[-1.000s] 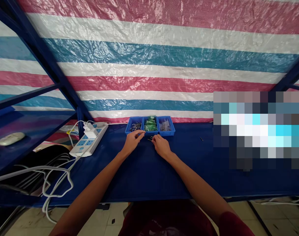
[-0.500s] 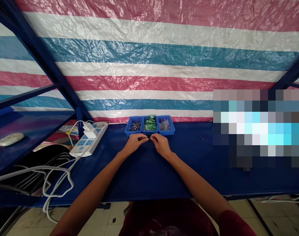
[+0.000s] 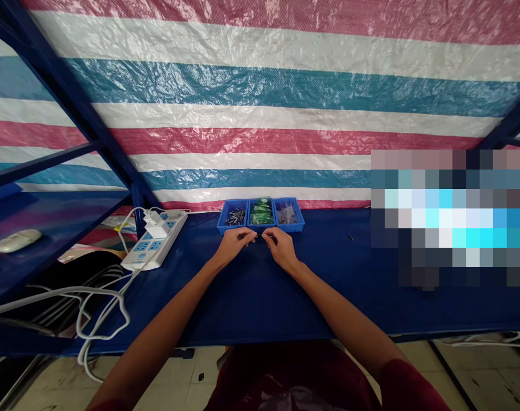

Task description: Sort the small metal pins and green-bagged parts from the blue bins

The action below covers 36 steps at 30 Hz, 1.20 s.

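Note:
My left hand (image 3: 237, 243) and my right hand (image 3: 279, 244) face each other just in front of three blue bins. Between their pinched fingertips spans a small thin piece (image 3: 260, 234), too small to identify; both hands grip it. The left bin (image 3: 220, 224) holds several short dark and silver pieces. Green packets (image 3: 262, 212) fill the middle bin. In the right bin (image 3: 300, 220) lie clear bags (image 3: 286, 214). A small dark pin-like piece (image 3: 350, 237) rests alone on the blue table, right of my hands.
On the left of the blue table (image 3: 263, 308) stands a white power strip (image 3: 154, 245) with a plugged-in adapter (image 3: 156, 224) and looping white cables (image 3: 125, 308). A pale mouse (image 3: 18, 241) sits on the left shelf. Pixelation covers the right side.
The thin piece between my fingertips shows more, and my fingertips are slightly farther apart. The whole view has shifted a little.

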Each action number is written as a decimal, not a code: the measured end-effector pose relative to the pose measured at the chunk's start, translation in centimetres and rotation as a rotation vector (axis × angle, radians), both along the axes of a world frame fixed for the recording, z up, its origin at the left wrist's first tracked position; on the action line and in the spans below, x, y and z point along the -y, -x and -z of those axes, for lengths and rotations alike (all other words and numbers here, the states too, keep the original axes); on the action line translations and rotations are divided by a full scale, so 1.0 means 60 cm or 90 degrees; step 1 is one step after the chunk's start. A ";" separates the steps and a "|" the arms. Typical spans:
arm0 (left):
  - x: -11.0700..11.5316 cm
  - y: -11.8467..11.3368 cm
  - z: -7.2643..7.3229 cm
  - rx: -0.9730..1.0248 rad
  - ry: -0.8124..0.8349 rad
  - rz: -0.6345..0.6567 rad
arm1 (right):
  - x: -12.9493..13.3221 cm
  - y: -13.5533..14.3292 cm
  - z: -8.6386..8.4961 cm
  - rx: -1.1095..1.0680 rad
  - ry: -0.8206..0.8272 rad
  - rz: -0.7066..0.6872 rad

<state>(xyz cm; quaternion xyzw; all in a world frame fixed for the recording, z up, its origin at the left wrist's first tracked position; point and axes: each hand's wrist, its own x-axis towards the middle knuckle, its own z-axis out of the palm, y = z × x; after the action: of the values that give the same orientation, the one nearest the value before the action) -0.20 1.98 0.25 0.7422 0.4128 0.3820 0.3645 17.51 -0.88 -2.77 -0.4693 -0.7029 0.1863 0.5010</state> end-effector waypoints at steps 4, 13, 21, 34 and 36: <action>0.001 0.000 0.001 0.068 0.022 -0.020 | 0.000 -0.001 0.001 -0.020 0.013 0.012; 0.003 -0.016 0.009 0.237 0.108 -0.026 | 0.006 0.002 -0.009 -0.061 0.023 0.020; 0.009 -0.025 0.011 0.296 0.160 -0.010 | 0.008 0.002 -0.012 -0.060 0.021 0.009; 0.003 -0.013 0.002 0.331 0.160 0.018 | 0.007 -0.001 -0.009 -0.085 0.002 0.044; 0.000 -0.010 0.004 0.266 0.122 0.005 | 0.006 -0.001 -0.009 -0.086 0.003 0.046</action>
<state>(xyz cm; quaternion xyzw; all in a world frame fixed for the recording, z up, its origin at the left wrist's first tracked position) 0.43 1.97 0.00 0.6107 0.3600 0.4850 0.5121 17.60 -1.26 -2.25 -0.4823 -0.6493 0.2010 0.5526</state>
